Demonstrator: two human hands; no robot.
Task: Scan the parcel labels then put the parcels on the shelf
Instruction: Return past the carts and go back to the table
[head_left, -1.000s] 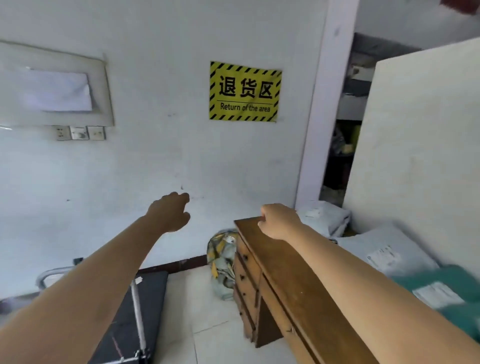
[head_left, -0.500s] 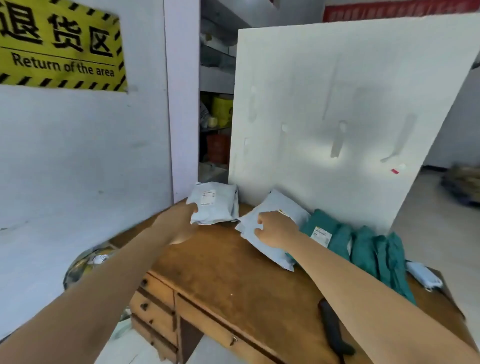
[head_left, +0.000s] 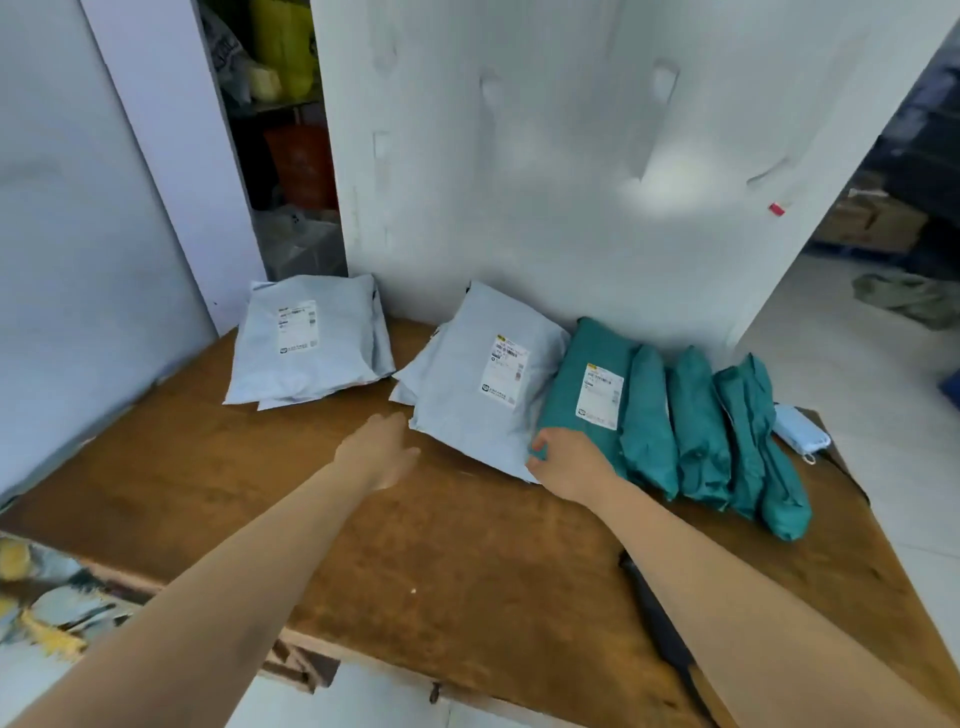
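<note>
Left grip (head_left: 382, 449): fingers are stretched out flat and nothing is held. The tips are seen just beside the near edge of the middle grey parcel (head_left: 483, 384); contact is not confirmed.
Right grip (head_left: 563, 460): fingers are curled at the near end of the first teal parcel (head_left: 582, 400), where it meets the grey parcel's corner. Whether anything is actually pinched cannot be told.

Parcels are laid on the wooden surface (head_left: 467, 571) against a white board (head_left: 545, 156). A second grey stack (head_left: 311, 348) is set to the left, and a row of teal parcels (head_left: 727, 431) is overlapped to the right. Labels are shown face up on three parcels only. A dark object (head_left: 657, 629), possibly the scanner, is partly hidden under the right forearm.

Risks, as judged:
- The middle grey parcel is stacked on others. If it is dragged by one corner, those beneath may be pulled along.
- Grey and teal corners are met under the right grip, so two bags may be caught in one pinch.
- The teal row is leaned together. With the first removed, the rest may slump toward the pale blue mask (head_left: 800, 434) and the surface's right edge.
- Hidden labels may be missed, and parcels shelved unscanned.
- The dark object may be knocked off the near edge by the forearm.
</note>
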